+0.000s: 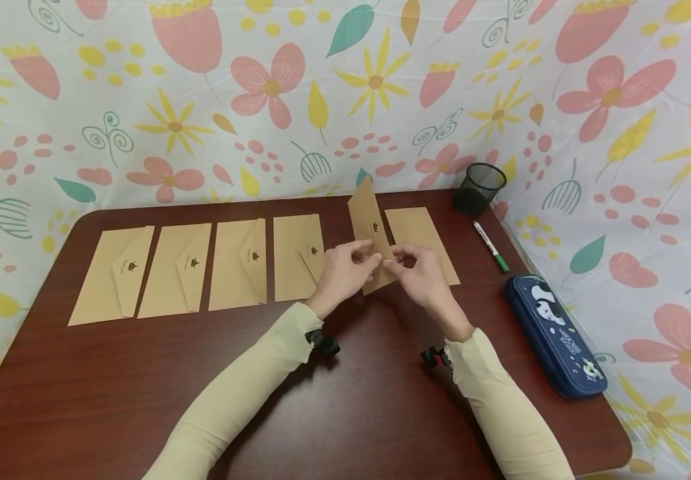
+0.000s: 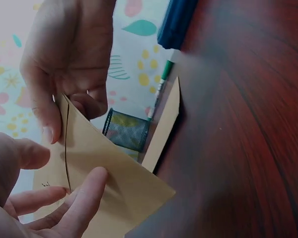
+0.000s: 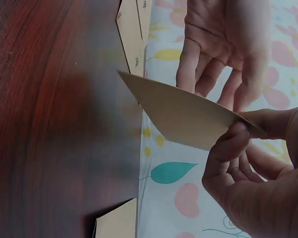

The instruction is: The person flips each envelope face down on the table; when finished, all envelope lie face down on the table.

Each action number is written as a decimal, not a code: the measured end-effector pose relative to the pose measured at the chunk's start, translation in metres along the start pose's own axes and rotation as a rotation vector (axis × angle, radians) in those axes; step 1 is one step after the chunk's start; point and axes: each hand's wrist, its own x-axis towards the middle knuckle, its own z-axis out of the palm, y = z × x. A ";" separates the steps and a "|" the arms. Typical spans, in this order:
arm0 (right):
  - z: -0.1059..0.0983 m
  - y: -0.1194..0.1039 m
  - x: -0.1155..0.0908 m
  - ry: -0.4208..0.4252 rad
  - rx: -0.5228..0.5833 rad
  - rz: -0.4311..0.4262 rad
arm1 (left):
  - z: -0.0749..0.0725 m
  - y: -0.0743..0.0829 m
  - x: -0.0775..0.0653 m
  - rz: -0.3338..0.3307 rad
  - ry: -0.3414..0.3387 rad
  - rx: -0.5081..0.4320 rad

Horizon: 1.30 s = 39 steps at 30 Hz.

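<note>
A tan paper envelope [image 1: 364,212] with a small dark crown print stands tilted above the table between both hands. My right hand [image 1: 424,275] pinches its edge between thumb and fingers; the right wrist view shows the right hand [image 3: 258,183] at the envelope's corner. My left hand [image 1: 345,268] is on the printed side. In the left wrist view, the left hand's [image 2: 44,198] extended fingers touch the paper by the flap's edge, with the thumb apart from them. Another tan envelope [image 1: 422,233] lies flat just right of the held one.
Several tan envelopes [image 1: 171,270] with crown-printed flaps lie in a row on the dark wooden table [image 1: 345,413]. At the right are a black mesh pen cup [image 1: 482,185], a green-and-white marker [image 1: 490,245] and a navy pencil case [image 1: 555,337]. Flowered cloth [image 1: 297,87] hangs behind.
</note>
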 end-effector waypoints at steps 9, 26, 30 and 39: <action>0.004 -0.003 -0.001 -0.138 0.108 -0.030 | -0.009 0.006 -0.003 -0.038 0.040 -0.089; 0.013 -0.006 0.005 -0.201 0.084 0.036 | -0.015 0.013 -0.006 -0.204 0.083 -0.161; 0.012 0.002 0.008 -0.134 -0.020 0.047 | -0.017 0.010 -0.006 -0.234 0.062 -0.204; 0.006 0.021 0.014 -0.088 -0.214 0.106 | -0.025 -0.004 -0.004 -0.281 0.040 -0.207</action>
